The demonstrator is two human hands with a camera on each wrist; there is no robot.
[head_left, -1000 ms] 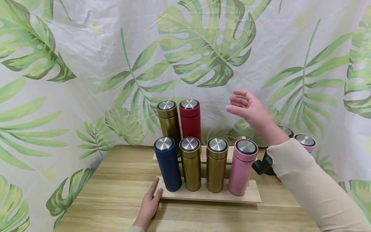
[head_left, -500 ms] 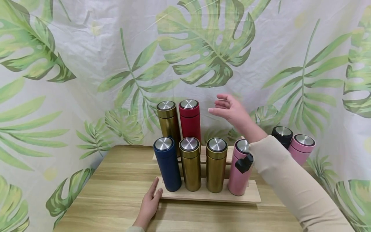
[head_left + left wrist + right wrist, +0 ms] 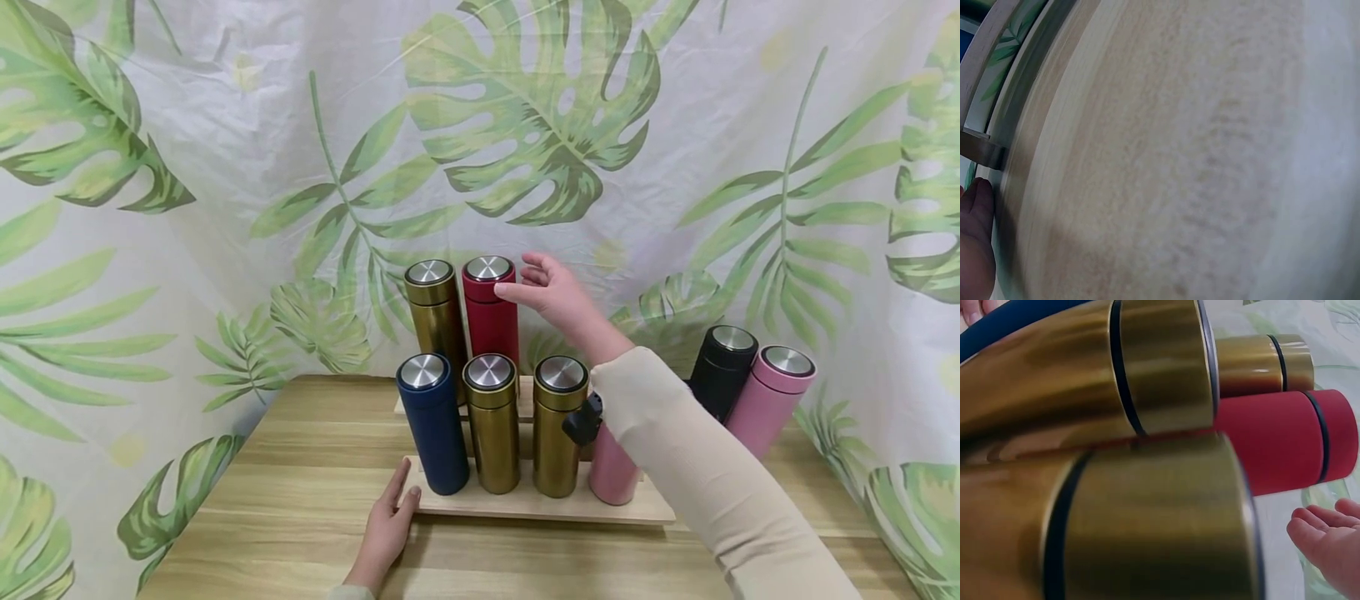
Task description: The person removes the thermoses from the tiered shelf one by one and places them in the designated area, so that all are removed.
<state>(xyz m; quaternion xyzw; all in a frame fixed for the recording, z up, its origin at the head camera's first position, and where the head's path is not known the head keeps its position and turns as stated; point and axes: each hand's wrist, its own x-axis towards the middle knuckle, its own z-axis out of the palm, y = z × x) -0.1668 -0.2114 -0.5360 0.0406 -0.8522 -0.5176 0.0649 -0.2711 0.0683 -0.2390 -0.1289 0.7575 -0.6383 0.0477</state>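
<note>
My right hand (image 3: 557,296) is beside the lid of a red thermos flask (image 3: 491,321) on the back tier, its thumb in front and fingers apart. In the right wrist view a gap shows between those fingers and the red flask (image 3: 1272,440). My left hand (image 3: 390,521) rests, fingers straight, against the left end of the wooden stand (image 3: 525,502). Along the front tier stand a blue flask (image 3: 438,437), two gold flasks (image 3: 498,450) and a pink flask (image 3: 615,471), partly hidden by my right sleeve. Another gold flask (image 3: 435,312) stands left of the red one.
A black flask (image 3: 720,367) and a second pink flask (image 3: 772,400) stand to the right of the stand, behind my right forearm. The wooden table (image 3: 285,500) extends around the stand. A leaf-patterned cloth (image 3: 225,167) hangs at the back.
My right hand has moved left from beyond the stand's right side to the red flask. The black flask and second pink flask have come into fuller view. My left hand has stayed put.
</note>
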